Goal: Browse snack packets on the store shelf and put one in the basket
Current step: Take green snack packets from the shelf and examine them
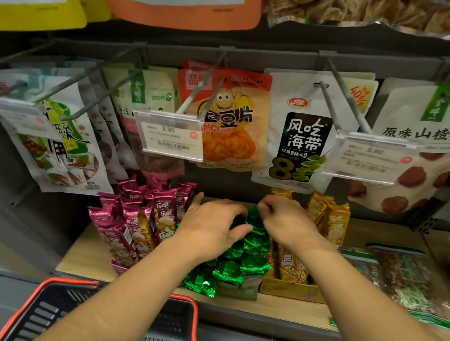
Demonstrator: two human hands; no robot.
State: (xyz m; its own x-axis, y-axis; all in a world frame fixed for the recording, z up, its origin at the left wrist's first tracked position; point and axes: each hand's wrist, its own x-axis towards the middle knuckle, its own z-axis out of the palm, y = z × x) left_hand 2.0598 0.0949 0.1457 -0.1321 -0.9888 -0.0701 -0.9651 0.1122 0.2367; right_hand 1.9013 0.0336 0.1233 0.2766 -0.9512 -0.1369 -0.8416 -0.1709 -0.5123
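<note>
Shiny green snack packets (241,264) stand in a row at the middle of the wooden shelf (85,260). My left hand (209,226) lies over the back of that row, fingers spread and slightly bent, thumb against a green packet. My right hand (286,221) reaches in from the right, its fingertips curled at the top of a green packet. Whether either hand truly grips a packet is hidden by the hands themselves. A dark basket with a red rim (170,338) sits below the shelf edge, under my left forearm.
Magenta packets (139,221) stand left of the green ones, yellow packets (324,224) to the right, and flat green-edged bags (406,281) farther right. Above, hanging packets such as a seaweed pack (299,141) dangle from metal hooks with price tags (170,138).
</note>
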